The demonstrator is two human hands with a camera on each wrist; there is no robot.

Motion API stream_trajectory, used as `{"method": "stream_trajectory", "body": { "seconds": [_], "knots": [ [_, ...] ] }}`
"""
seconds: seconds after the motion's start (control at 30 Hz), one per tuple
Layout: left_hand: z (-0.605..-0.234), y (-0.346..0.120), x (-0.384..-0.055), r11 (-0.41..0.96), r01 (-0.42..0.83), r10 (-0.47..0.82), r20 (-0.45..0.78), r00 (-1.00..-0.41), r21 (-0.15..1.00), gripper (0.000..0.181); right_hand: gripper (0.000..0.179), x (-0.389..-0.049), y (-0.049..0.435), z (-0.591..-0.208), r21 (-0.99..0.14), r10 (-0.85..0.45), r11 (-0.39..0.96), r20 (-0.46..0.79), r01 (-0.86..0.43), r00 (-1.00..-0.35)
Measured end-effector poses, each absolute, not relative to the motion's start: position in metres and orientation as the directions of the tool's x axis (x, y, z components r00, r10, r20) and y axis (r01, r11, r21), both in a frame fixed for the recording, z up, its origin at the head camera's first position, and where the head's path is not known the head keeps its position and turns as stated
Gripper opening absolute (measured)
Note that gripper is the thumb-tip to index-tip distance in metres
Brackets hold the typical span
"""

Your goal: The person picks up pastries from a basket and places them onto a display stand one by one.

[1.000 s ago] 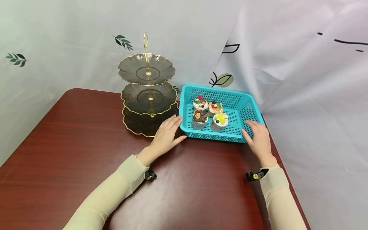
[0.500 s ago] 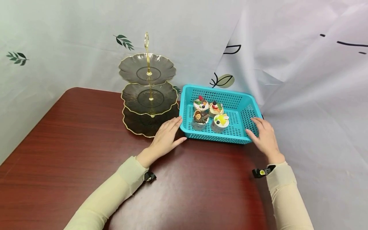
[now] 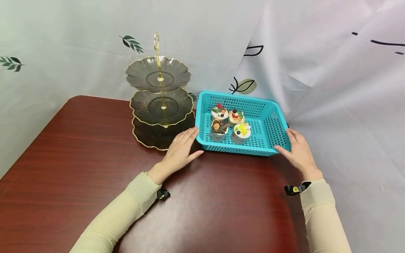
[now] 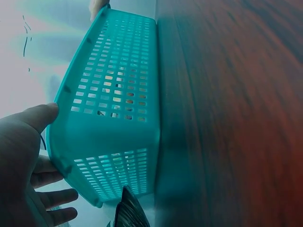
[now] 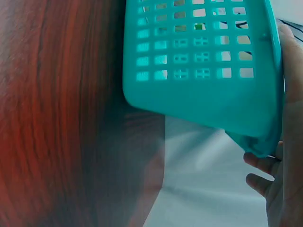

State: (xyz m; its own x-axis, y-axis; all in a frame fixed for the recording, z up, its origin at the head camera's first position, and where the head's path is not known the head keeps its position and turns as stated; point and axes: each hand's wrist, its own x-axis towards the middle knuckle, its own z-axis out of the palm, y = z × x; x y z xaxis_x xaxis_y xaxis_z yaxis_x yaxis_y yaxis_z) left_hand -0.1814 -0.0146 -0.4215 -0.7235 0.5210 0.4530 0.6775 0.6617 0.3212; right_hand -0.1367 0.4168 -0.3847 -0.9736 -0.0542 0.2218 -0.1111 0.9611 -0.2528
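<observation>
In the head view a turquoise plastic basket (image 3: 237,148) stands on the table, with several decorated cupcakes (image 3: 241,134) grouped in its left half. My left hand (image 3: 178,149) lies against the basket's left front corner, fingers extended and thumb spread. At the opposite end, my right hand (image 3: 300,151) touches the right rim with fairly straight fingers and its thumb along the front corner. The left wrist view shows the left thumb (image 4: 46,113) on the rim. In the right wrist view the right fingers (image 5: 260,183) reach past the basket's corner.
A three-tier stand (image 3: 162,107) of dark, gold-edged scalloped plates is left of the basket, close to my left hand. The reddish-brown table (image 3: 221,203) has its right edge near my right hand. A leaf-printed white curtain (image 3: 218,42) hangs behind.
My right hand has moved right, from over the basket's front right corner to its outer right rim. The left hand stays at the left corner. The view has shifted slightly.
</observation>
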Motion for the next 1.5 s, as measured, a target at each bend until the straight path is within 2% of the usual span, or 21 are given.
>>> {"method": "stream_trajectory", "body": {
  "seconds": [0.17,0.5,0.73,0.97,1.13,1.5],
  "knots": [
    [-0.423,-0.016,-0.181,0.658,0.682,0.517,0.467,-0.718,0.320,0.072,0.087,-0.134,0.418,-0.386,-0.250,-0.044,0.963,0.208,-0.096,-0.977],
    [-0.418,-0.018,-0.184,0.655,0.689,0.520,0.477,-0.708,0.309,0.071,0.086,-0.137,0.414,-0.390,-0.355,-0.002,0.934,0.098,-0.037,-0.995],
    [-0.401,-0.010,-0.189,0.661,0.687,0.545,0.436,-0.716,0.303,0.067,0.085,-0.132,0.418,-0.390,-0.402,0.018,0.916,0.079,-0.015,-0.997],
    [-0.381,0.007,-0.201,0.623,0.715,0.563,0.453,-0.691,0.317,0.055,0.086,-0.128,0.420,-0.392,-0.418,0.051,0.908,0.053,0.024,-0.997],
    [-0.366,0.023,-0.212,0.625,0.696,0.586,0.376,-0.718,0.353,0.055,0.086,-0.129,0.418,-0.391,-0.414,0.046,0.910,0.050,0.021,-0.998],
    [-0.339,0.044,-0.229,0.694,0.603,0.602,0.143,-0.786,0.393,0.066,0.087,-0.131,0.415,-0.392,-0.399,0.033,0.917,0.038,0.015,-0.999]
  ]
}}
